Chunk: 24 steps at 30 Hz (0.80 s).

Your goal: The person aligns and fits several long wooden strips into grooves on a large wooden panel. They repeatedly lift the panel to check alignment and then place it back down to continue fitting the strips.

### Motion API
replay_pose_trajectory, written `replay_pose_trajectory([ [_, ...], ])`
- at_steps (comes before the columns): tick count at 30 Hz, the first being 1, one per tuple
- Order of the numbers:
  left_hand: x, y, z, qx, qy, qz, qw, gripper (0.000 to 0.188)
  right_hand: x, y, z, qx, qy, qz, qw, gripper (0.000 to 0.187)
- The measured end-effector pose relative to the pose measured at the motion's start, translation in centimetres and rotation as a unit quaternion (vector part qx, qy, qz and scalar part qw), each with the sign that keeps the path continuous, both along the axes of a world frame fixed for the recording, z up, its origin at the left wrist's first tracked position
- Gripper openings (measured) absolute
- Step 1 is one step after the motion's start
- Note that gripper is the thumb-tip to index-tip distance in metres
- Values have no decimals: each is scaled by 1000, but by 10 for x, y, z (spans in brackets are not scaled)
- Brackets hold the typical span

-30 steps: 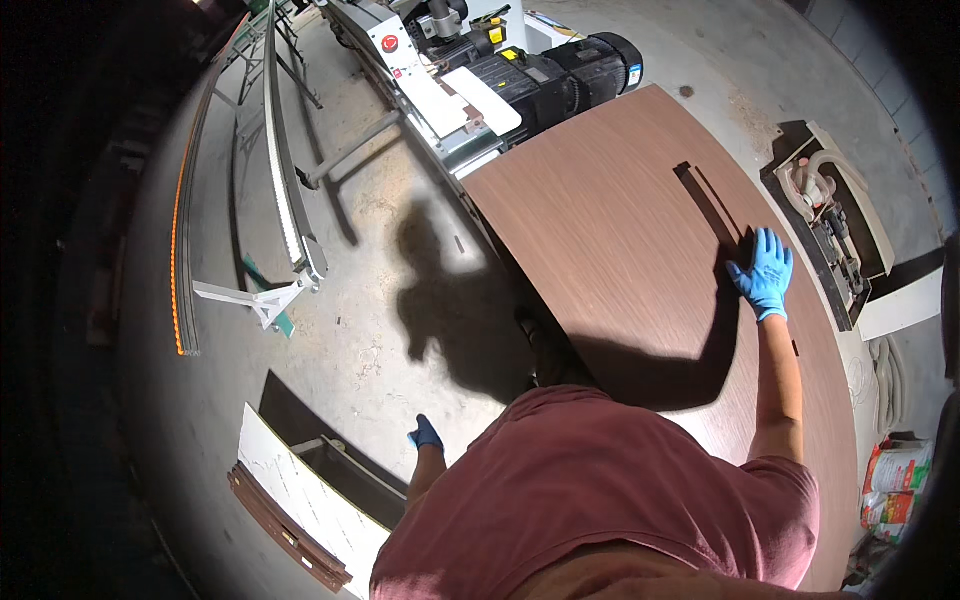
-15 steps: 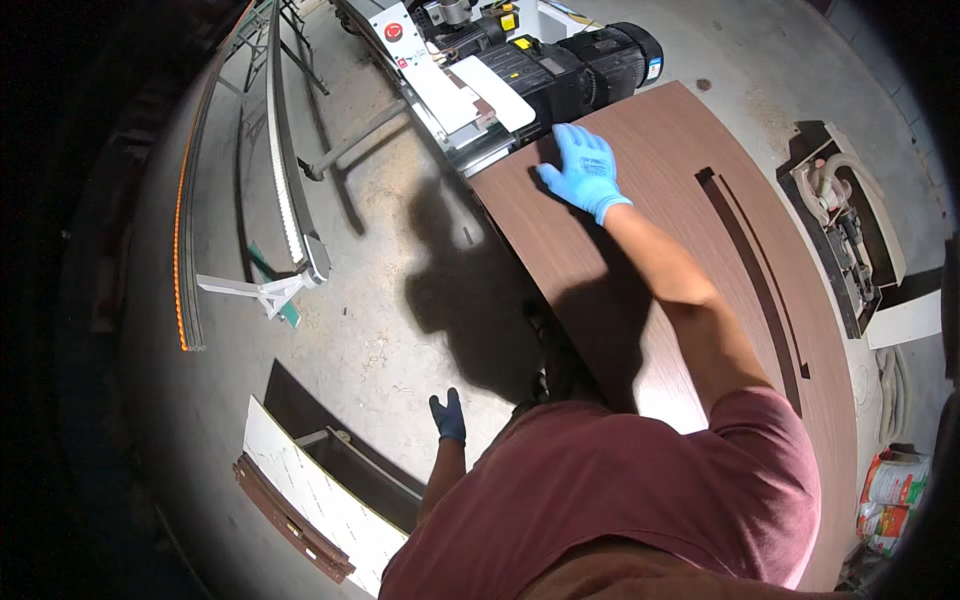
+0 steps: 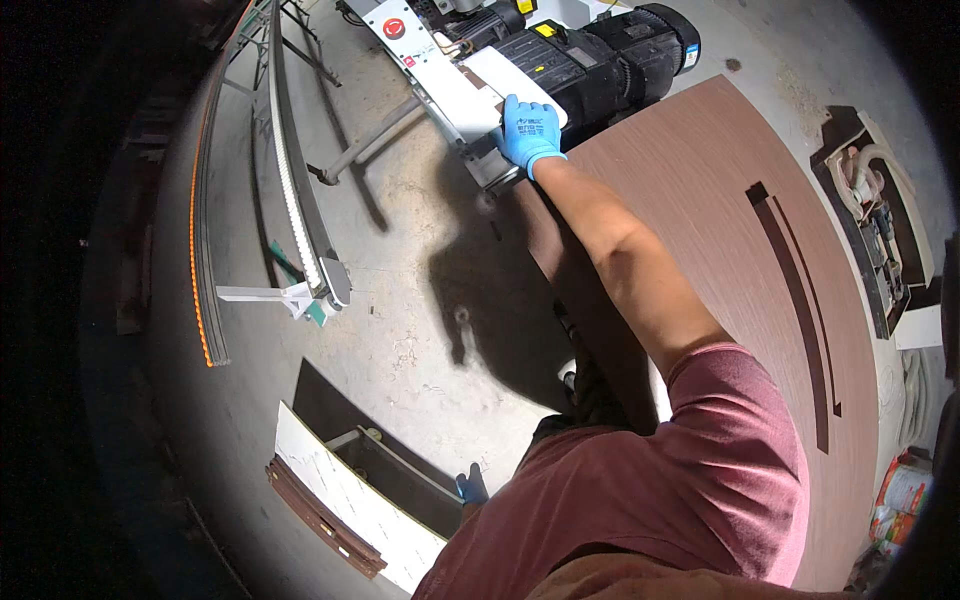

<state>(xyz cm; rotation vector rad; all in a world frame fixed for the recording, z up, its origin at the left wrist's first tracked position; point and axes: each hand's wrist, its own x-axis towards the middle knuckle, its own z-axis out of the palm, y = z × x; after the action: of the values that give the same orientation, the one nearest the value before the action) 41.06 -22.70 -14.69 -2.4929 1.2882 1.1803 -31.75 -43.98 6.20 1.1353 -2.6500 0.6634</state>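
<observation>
My right hand (image 3: 530,132), in a light blue glove, reaches to the end of a machine. Its curled fingers lie against the white cover plate (image 3: 512,82); whatever is under them is hidden. A wide brown wood-grain panel (image 3: 660,190) lies beneath and beside my right forearm. Low in the picture, my left hand (image 3: 472,484), in a dark-looking glove, hangs by my side with fingers apart and nothing in it. Near it a white marbled board (image 3: 350,505) stands on edge.
Black motors (image 3: 600,60) and a red stop button (image 3: 394,28) sit on the machine. A roller conveyor rail (image 3: 290,190) runs along the left. Thin dark strips (image 3: 800,310) lie on the panel. At right are a toolbox (image 3: 870,215) and bags (image 3: 900,500).
My right hand has moved left, off the brown panel and onto the machine's end, and its fingers have curled. My left hand has dropped lower. The whole view has shifted a little.
</observation>
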Motion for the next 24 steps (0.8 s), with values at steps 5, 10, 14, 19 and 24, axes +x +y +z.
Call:
replay_pose_trajectory([
  [5,-3,-13,-19,5,93,52,994,97,23,22,10,0,-23,-16,1000,47],
  [10,-62,-34,-22,43,209,1,977,96,63,148,21,-23,-20,6,1000,46],
  [14,-75,-49,-41,32,185,-81,979,91,104,267,18,-23,29,-23,999,54],
  [19,-80,-53,-46,7,170,-105,980,96,122,318,23,28,1,-60,998,65],
  [24,-80,-66,-49,84,183,-39,979,99,109,303,27,141,6,-78,987,65],
])
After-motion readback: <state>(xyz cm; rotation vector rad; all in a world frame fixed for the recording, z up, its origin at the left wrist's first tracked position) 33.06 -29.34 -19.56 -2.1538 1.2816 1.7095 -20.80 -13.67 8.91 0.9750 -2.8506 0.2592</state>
